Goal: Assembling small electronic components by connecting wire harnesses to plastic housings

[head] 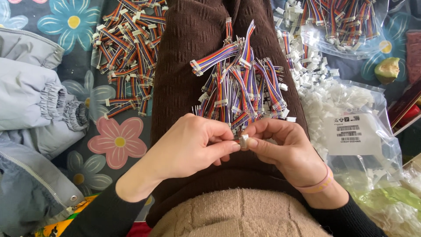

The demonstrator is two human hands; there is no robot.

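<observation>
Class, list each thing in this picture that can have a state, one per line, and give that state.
Left hand: pinched shut on the white connector.
Right hand: pinched shut on the white connector.
White connector: held between both hands.
Ribbon cables on lap: loose pile.
Bag of white connectors: open, contents spilling.
Green fruit: partly eaten.

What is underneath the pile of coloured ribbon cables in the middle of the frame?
The cable pile lies on a brown corduroy lap. The fabric directly beneath is covered, so anything else there cannot be seen.
</observation>
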